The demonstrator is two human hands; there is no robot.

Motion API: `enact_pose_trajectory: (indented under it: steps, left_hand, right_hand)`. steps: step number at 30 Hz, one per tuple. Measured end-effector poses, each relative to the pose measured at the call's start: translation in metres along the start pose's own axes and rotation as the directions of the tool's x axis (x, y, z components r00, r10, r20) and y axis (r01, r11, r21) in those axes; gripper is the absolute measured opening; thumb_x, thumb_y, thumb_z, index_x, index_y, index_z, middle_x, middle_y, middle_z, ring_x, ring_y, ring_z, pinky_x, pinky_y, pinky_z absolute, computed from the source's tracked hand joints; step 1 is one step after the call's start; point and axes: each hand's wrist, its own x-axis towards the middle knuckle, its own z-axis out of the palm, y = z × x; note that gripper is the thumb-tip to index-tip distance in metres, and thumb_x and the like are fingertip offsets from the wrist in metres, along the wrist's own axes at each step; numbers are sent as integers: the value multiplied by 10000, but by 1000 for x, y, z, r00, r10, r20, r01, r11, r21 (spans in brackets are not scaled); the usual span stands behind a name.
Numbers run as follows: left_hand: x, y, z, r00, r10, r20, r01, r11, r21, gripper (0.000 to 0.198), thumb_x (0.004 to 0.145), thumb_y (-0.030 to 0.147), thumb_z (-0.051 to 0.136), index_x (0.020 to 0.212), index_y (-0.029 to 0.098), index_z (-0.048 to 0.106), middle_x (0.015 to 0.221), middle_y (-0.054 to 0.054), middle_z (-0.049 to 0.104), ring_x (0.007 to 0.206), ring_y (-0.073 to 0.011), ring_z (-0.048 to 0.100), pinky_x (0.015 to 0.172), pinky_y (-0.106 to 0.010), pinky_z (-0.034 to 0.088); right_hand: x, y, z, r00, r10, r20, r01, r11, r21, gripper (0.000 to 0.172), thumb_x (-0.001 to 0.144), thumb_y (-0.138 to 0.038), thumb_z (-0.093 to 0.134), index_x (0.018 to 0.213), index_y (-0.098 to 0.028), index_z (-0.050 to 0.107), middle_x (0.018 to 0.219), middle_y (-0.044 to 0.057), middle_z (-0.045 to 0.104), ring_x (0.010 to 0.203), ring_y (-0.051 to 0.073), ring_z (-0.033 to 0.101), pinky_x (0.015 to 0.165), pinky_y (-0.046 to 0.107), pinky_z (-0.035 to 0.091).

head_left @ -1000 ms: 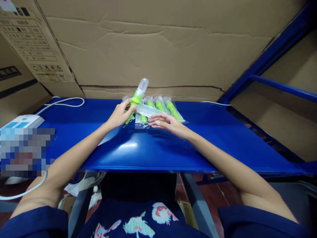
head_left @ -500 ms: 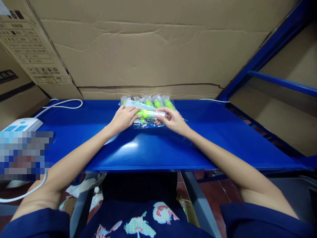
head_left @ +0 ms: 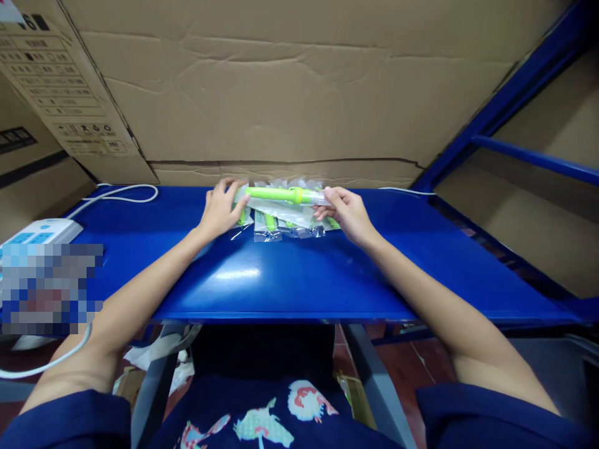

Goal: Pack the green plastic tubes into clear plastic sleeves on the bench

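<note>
Brown cardboard carton (head_left: pixel 79 106) at far L: big "6" w/ a partly cut-off char. before it, black block after, form rows too small to read, then a line of handling symbols. Below it, a white power strip (head_left: pixel 52 228) w/ blue panels at the L end of the blue table (head_left: pixel 234 287). Next, the person's L hand (head_left: pixel 219 209): thumb & fingers parted around the tip of a green stick (head_left: pixel 274 194); can't tell if they touch it. Stick's over several bagged green sticks (head_left: pixel 268 223), nr the table's back, long axis abt. level L–R, green end pointing L, clear cap (head_left: pixel 312 197) R. R hand (head_left: pixel 350 215) pinches that cap betw. thumb & fingers. Blue surface shows from the bags down to the front edge (head_left: pixel 281 316), so room toward the person; more runs R of the R hand to the blue frame (head_left: pixel 538 70). Cardboard sheet (head_left: pixel 299 106) stands close behind the bags.
</note>
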Motion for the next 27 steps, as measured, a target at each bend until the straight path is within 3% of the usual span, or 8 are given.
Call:
enact_pose_trajectory:
  steps: [3, 5, 8, 11, 14, 18, 22, 27]
  left_hand:
    - [7, -33, 5, 984, -170, 47, 175, 977, -124, 481, 1015, 505, 402, 1366, 259, 620, 1445, -126, 586, 1398, -325, 478, 1159, -575, 346]
    - [12, -49, 8, 977, -185, 104, 206, 943, -263, 466, 1009, 466, 398, 1307, 215, 655, 1386, -104, 650, 1360, -286, 522, 1187, -501, 351]
    - [17, -60, 8, 955, -233, 184, 291, 862, -415, 453, 953, 418, 485, 1246, 128, 674, 1304, -131, 702, 1207, -266, 630, 1120, -431, 441]
    - [20, -68, 0, 941, -282, 188, 338, 825, -454, 425, 898, 375, 551, 1203, 109, 682, 1230, -140, 731, 1092, -247, 675, 1051, -400, 495]
    - [21, -83, -16, 936, -338, 98, 350, 863, -365, 383, 880, 362, 546, 1148, 131, 693, 1173, -137, 743, 1038, -250, 686, 1002, -391, 521]
    - [19, -110, -39, 913, -407, -13, 406, 911, -70, 369, 863, 390, 536, 1090, 147, 694, 1092, -122, 748, 1007, -264, 678, 992, -406, 518]
    - [15, -128, -50, 888, -455, -68, 459, 881, 115, 348, 828, 346, 537, 1084, 155, 674, 1126, -121, 736, 1070, -290, 668, 1021, -425, 503]
    - [12, -125, -47, 817, -573, -66, 569, 783, 249, 508, 828, 397, 582, 1261, 132, 611, 1362, -238, 599, 1290, -439, 561, 1068, -598, 447]
  right_hand:
    - [6, 2, -12, 998, 0, -55, 1, 1000, 11, 542, 717, -733, 788, 828, -228, 626, 713, 34, 688, 605, 153, 673, 588, 296, 604]
    - [8, 3, -17, 997, 3, -71, -3, 1000, 8, 541, 704, -734, 795, 813, -232, 628, 690, 29, 675, 593, 153, 663, 572, 298, 596]
    - [10, 6, -22, 997, 8, -71, -10, 1000, -16, 556, 692, -750, 791, 801, -233, 621, 659, 21, 658, 569, 154, 648, 560, 304, 590]
    - [11, 9, -24, 998, 21, -65, -24, 999, -45, 572, 687, -764, 783, 810, -232, 616, 675, 29, 672, 560, 155, 646, 572, 317, 595]
    - [12, 10, -26, 998, 43, -51, -46, 997, -59, 585, 680, -769, 783, 818, -226, 616, 691, 43, 682, 560, 158, 644, 580, 325, 594]
    - [11, 13, -27, 997, 62, -45, -65, 995, -72, 581, 685, -758, 790, 824, -219, 624, 665, 38, 657, 559, 156, 638, 570, 318, 587]
    - [12, 16, -27, 996, 81, -35, -83, 993, -87, 573, 699, -755, 783, 824, -217, 627, 669, 41, 656, 558, 156, 637, 563, 317, 588]
    - [10, 12, -27, 996, 86, -24, -89, 988, -127, 569, 717, -761, 764, 823, -224, 611, 686, 44, 667, 559, 157, 637, 567, 323, 591]
